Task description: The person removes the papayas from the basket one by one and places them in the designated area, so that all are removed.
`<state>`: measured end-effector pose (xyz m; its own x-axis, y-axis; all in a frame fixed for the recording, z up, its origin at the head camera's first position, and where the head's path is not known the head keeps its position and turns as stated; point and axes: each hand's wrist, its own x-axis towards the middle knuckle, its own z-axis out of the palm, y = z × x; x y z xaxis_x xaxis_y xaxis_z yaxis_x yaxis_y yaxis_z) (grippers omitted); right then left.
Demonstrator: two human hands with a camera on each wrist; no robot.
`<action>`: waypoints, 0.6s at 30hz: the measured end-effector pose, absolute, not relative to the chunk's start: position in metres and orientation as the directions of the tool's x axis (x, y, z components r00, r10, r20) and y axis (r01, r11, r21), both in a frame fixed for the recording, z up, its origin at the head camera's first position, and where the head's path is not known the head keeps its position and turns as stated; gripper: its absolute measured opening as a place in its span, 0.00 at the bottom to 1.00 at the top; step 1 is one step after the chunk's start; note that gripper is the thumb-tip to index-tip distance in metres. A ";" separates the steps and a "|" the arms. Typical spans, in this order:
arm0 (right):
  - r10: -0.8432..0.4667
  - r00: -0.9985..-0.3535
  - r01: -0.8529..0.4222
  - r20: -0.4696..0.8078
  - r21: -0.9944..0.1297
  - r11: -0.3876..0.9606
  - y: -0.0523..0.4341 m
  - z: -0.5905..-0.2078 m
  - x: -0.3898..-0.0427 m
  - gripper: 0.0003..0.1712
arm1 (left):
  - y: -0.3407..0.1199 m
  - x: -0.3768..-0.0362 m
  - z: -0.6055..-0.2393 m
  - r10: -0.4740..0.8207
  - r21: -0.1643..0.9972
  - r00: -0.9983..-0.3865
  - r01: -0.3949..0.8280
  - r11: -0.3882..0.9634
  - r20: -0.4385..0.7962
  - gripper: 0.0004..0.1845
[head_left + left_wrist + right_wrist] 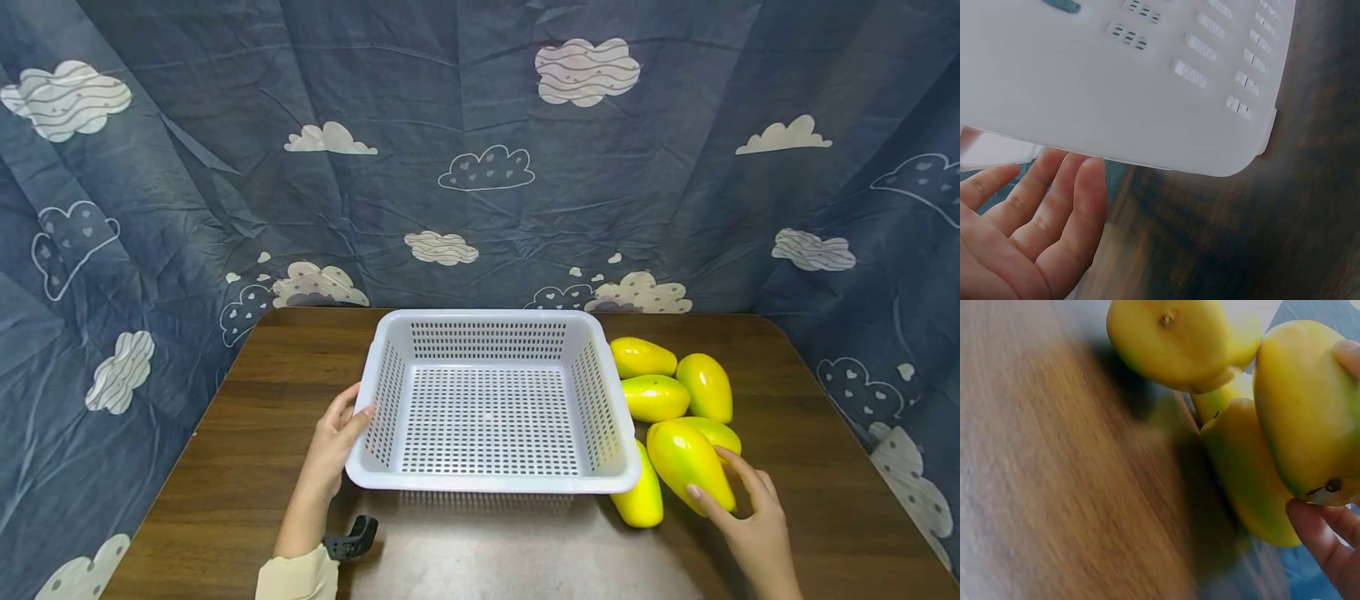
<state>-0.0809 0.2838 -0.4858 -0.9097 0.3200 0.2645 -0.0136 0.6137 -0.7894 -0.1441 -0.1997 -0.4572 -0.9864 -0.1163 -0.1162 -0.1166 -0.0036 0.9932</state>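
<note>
A white perforated basket (pixel 491 482) stands empty on the middle of the wooden table (pixel 247 433). My left hand (pixel 352 408) rests against its left front rim; in the left wrist view the straight fingers (pixel 1054 206) touch the underside of the basket (pixel 1116 81). Several yellow-green mangoes lie right of the basket, among them one at the back (pixel 641 357) and one by the front corner (pixel 643 498). My right hand (pixel 705 472) grips the nearest large mango (pixel 678 450) between thumb and fingers. The right wrist view shows that mango (pixel 1304 412) held, with others (pixel 1172 337) beside it.
A blue cloth with white clouds (pixel 480 167) hangs behind and around the table. A black wrist mount (pixel 351 537) sits by my left sleeve. The table's right edge (pixel 847 433) runs close to the mangoes.
</note>
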 end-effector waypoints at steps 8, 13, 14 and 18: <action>0.291 -0.932 0.010 0.215 -0.788 0.616 0.289 -0.489 -0.076 0.36 | -0.200 -0.144 -0.458 -0.117 0.993 -0.986 -0.118 -0.002 -0.117 0.24; 0.266 -0.945 0.023 0.189 -0.774 0.633 0.293 -0.489 -0.072 0.36 | -0.200 -0.144 -0.459 -0.116 0.994 -0.988 -0.107 0.006 -0.105 0.24; 0.266 -0.946 0.029 0.183 -0.772 0.635 0.293 -0.490 -0.072 0.36 | -0.201 -0.145 -0.459 -0.117 0.994 -0.988 -0.105 0.007 -0.104 0.24; 0.256 -0.953 0.043 0.159 -0.769 0.638 0.296 -0.492 -0.070 0.36 | -0.201 -0.145 -0.460 -0.117 0.995 -0.989 -0.097 0.021 -0.093 0.24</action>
<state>-0.0697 0.2962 -0.4918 -0.9534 0.2563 0.1589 0.0433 0.6376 -0.7692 -0.1450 -0.2009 -0.4596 -0.9887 -0.1168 -0.0935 -0.0965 0.0207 0.9951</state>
